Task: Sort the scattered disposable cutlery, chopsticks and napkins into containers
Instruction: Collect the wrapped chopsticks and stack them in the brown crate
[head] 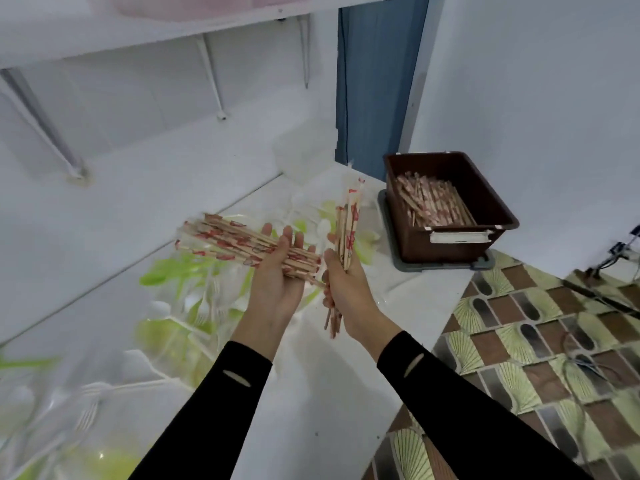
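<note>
**A:** Which step is this?

**B:** The chopsticks, I'd say. The left hand (277,275) grips a flat bundle (228,242) of wrapped chopsticks. It lies crosswise, left of the brown box (415,249) and nearer the person. The right hand (346,289) is clamped round an upright bundle (348,223), which is closer to the box with its tips pointing up. Both bundles are held above the worktop (311,375).

**A:** Are the hands together?

**B:** Just beside each other. I cannot tell whether the two bundles touch.

**A:** And the box?

**B:** It stands on a grey lid (387,216) and already holds a pile of chopsticks (433,202) laid lengthwise.

**A:** So what does the next move need?

**B:** Probably carrying both bundles over the box's rim and turning them to lie along the pile. They should be let go low so the slippery wrappers don't fan out.

**A:** What's left after that?

**B:** Plenty. Left of the box, wrapped forks and spoons (173,306) lie scattered and unsorted. I can't make out any napkins.
</note>
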`<state>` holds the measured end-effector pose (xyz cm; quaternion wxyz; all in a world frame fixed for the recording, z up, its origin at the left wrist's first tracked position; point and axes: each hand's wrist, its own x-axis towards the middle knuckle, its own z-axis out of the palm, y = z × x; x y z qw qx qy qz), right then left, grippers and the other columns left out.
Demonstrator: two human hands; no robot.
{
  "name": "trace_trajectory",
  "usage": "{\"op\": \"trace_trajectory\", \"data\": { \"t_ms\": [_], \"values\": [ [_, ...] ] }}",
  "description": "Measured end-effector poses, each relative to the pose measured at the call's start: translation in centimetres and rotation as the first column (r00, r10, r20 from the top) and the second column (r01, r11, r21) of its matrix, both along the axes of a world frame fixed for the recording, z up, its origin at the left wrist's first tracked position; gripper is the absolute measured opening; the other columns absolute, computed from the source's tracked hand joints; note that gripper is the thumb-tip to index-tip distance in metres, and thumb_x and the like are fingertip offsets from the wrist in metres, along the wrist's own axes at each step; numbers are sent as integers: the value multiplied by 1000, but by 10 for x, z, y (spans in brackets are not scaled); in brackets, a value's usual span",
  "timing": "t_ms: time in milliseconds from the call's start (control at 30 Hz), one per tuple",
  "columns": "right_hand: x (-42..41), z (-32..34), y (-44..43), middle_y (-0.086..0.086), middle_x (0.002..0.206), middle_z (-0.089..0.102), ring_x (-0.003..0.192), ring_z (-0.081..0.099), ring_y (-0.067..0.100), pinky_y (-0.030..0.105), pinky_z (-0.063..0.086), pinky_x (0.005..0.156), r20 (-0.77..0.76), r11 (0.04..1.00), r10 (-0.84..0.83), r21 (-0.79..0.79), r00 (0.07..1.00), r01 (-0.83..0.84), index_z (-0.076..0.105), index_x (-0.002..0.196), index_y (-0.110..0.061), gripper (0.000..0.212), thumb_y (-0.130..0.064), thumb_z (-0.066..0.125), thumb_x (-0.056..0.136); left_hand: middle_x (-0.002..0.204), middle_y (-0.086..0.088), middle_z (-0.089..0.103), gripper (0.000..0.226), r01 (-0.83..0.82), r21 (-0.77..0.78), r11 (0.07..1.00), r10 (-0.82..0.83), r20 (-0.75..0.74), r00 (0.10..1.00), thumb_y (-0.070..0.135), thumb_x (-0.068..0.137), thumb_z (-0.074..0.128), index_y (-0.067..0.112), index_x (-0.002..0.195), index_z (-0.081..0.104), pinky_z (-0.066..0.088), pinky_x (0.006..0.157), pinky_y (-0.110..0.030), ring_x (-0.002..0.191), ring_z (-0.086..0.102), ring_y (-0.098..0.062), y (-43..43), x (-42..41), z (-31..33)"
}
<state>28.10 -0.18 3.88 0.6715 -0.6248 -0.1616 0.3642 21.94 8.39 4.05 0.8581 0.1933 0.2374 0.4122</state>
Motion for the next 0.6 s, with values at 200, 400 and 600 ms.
{"op": "trace_trajectory", "data": {
  "t_ms": [200,400,600],
  "values": [
    [33,-3,5,-7,51,34,42,29,10,22,28,41,-152,985,172,-7,973,-175,65,113,-24,37,-52,47,98,74,5,55,10,121,129,984,-86,-248,965,25,101,51,20,103,59,46,45,-24,53,48,-7,18,42,15],
    [80,0,-1,-2,57,26,42,26,12,20,25,40,-352,846,502,11,790,-533,62,106,-18,27,-40,48,102,129,-1,63,28,143,285,948,42,-556,830,26,96,61,14,122,65,51,82,-32,116,58,-17,74,61,18],
    [130,19,9,-5,57,39,39,34,8,19,30,36,-395,722,646,37,654,-691,61,109,-16,20,-25,47,98,121,-3,69,18,259,334,906,-41,-541,840,19,101,52,11,103,67,49,97,-37,121,60,-19,83,110,24]
  ]
}}
